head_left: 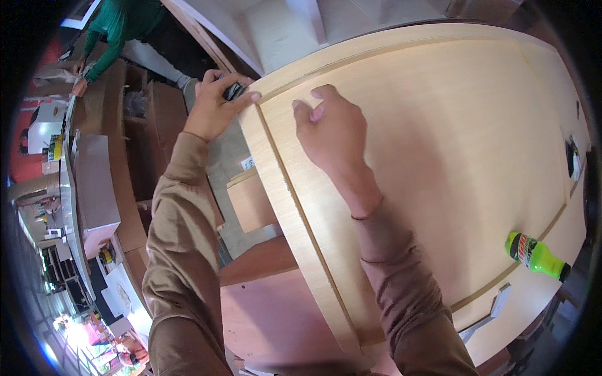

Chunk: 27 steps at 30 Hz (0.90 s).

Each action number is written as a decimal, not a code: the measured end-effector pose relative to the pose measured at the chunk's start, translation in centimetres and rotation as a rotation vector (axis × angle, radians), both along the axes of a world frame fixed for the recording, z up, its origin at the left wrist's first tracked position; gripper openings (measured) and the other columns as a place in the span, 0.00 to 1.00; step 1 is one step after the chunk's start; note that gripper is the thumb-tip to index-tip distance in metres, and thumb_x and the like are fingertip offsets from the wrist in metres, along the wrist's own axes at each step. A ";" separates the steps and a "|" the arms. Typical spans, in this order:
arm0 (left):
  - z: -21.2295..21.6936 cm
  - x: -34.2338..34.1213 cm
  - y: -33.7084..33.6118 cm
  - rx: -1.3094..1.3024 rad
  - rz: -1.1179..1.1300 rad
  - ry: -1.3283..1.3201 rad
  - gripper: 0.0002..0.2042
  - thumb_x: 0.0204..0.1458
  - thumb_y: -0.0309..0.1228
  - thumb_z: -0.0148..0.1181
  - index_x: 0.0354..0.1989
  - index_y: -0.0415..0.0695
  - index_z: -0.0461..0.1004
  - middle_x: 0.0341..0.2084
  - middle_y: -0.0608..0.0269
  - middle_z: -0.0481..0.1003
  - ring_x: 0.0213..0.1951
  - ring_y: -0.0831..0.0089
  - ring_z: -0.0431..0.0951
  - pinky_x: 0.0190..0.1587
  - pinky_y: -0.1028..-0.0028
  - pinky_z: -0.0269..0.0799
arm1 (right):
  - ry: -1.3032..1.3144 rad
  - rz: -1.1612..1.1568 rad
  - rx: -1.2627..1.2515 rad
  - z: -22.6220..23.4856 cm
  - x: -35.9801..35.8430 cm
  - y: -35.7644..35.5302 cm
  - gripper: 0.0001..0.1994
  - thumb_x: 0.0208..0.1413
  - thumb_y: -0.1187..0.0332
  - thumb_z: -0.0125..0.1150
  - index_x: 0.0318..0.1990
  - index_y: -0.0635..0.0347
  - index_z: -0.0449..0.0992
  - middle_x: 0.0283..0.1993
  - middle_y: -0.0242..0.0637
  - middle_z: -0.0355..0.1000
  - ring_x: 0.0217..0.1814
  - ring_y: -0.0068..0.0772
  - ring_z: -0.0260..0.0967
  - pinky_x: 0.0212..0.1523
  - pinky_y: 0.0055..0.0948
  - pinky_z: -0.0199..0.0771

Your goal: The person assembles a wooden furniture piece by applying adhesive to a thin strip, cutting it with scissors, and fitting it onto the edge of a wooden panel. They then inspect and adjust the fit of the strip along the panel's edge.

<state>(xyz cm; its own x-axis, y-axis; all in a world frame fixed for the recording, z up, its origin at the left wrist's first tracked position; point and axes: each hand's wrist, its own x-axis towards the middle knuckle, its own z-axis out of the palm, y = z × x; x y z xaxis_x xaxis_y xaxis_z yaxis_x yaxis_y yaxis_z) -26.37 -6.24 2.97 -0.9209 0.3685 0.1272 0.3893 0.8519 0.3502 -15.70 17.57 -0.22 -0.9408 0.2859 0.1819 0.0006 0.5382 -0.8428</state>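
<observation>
A large light-wood panel (476,138) with a raised border strip (295,225) along its edges lies in front of me. At its far left corner my left hand (216,106) is closed around a small dark, shiny thing (235,91), too covered to name. The left thumb rests on the corner of the border. My right hand (335,131) is over the panel, just right of that corner, with its fingers curled in and the thumb near the index finger. Whatever those fingers may hold is hidden.
A green bottle (536,254) with a black cap lies on the panel's right side, near a small metal piece (500,301). Wooden boards (254,200) stand below the left edge. A person in a green sleeve (113,47) works at a bench far left.
</observation>
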 end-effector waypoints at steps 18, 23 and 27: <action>1.8 -0.6 7.5 -0.126 -0.065 0.164 0.21 0.50 0.51 0.80 0.46 0.52 0.88 0.55 0.56 0.72 0.57 0.49 0.66 0.62 0.55 0.68 | 0.111 -0.053 -0.001 -0.8 -0.4 0.7 0.17 0.62 0.66 0.71 0.50 0.73 0.80 0.29 0.48 0.81 0.32 0.49 0.83 0.38 0.44 0.82; 3.0 -0.9 3.5 -0.217 -0.146 0.045 0.21 0.52 0.50 0.80 0.51 0.55 0.89 0.54 0.56 0.72 0.58 0.49 0.67 0.62 0.55 0.67 | 0.110 -0.038 0.022 -0.7 -0.3 0.7 0.16 0.62 0.67 0.71 0.50 0.73 0.81 0.28 0.47 0.80 0.32 0.49 0.82 0.38 0.44 0.81; 2.8 -0.5 0.9 0.035 -0.010 -0.235 0.20 0.51 0.42 0.82 0.54 0.56 0.89 0.55 0.57 0.72 0.57 0.54 0.71 0.64 0.57 0.67 | 0.100 -0.033 0.024 -0.5 -0.3 0.6 0.16 0.62 0.66 0.71 0.49 0.73 0.81 0.28 0.46 0.80 0.32 0.49 0.82 0.39 0.44 0.81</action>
<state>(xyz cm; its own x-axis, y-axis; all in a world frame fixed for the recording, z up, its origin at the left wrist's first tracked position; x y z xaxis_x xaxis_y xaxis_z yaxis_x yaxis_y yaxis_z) -26.85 -5.33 5.76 -0.9232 0.3765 -0.0774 0.3016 0.8343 0.4615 -16.03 18.16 -0.68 -0.9076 0.3112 0.2817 -0.0646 0.5595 -0.8263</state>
